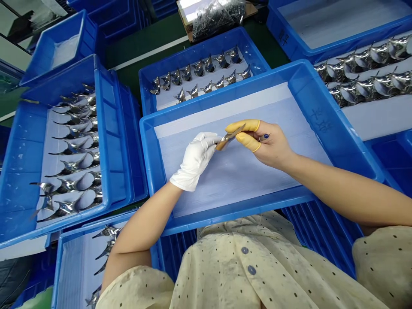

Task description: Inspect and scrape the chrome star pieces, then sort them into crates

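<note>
My left hand [198, 158], in a white glove, is closed with its fingertips pinching the lower end of a curved, shiny metal piece [229, 136]. Part of its surface looks orange-brown. My right hand [267, 141] wears yellow finger cots on the thumb and forefinger, which close around the piece's upper end. A pen-like stick with a blue tip [264, 137] is tucked in the same hand, mostly hidden. Both hands are above a blue tray [257, 201] with a white sheet lining it.
Behind stands a blue tray [206, 47] with rows of shiny metal parts. To the left, a deep blue crate [116, 141] holds several more, and rows of metal parts [370, 90] lie at right. A plastic-wrapped bundle [219, 19] sits at the back.
</note>
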